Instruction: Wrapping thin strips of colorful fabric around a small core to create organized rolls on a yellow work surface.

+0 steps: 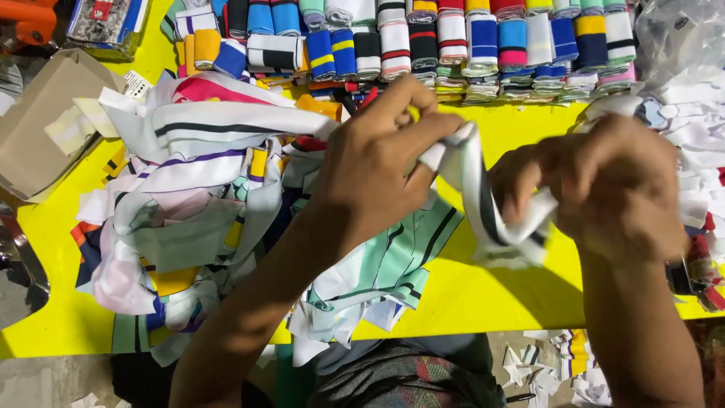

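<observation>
Both my hands hold one white knit strip with dark stripes (483,204) above the yellow table (468,295). My left hand (377,162) pinches its upper end between thumb and fingers. My right hand (612,185) grips the lower end, which hangs bunched under the fingers. The strip sags in a curve between the two hands. To the left of my left hand lies a loose heap of striped knit strips (204,196) in white, mint, pink and yellow.
Rows of folded striped strips (453,41) line the table's far edge. A cardboard box (38,121) sits at the far left. White scraps and a clear plastic bag (683,45) pile up at the right. Cut scraps (559,366) litter the floor below.
</observation>
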